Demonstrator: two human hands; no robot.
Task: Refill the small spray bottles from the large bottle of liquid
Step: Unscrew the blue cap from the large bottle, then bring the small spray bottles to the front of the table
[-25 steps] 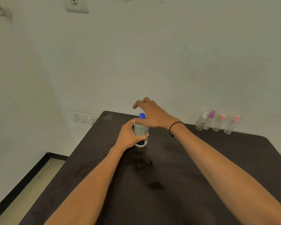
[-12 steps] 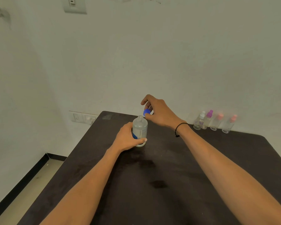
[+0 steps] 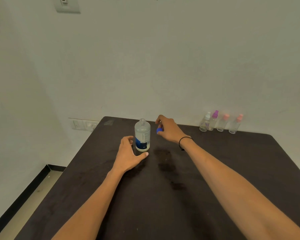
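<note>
Left hand [image 3: 128,154] released large bottle [image 3: 142,135], open beside | right hand [image 3: 169,129] pinches blue cap [image 3: 159,130]

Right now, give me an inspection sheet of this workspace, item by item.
Surface: dark table, darker patches near its middle.
Job's things: large bottle upright, uncapped, liquid inside; blue cap off it; four small spray bottles in a row at the back edge by the wall, tops on.
Clutter: nothing seen.
Hands: left hand open beside the large bottle, apart from it; right hand pinches the blue cap above the table.
Cables: nothing seen.
Surroundings: pale wall, wall sockets behind the table's left corner, switch plate high up, floor with dark skirting at left.
</note>
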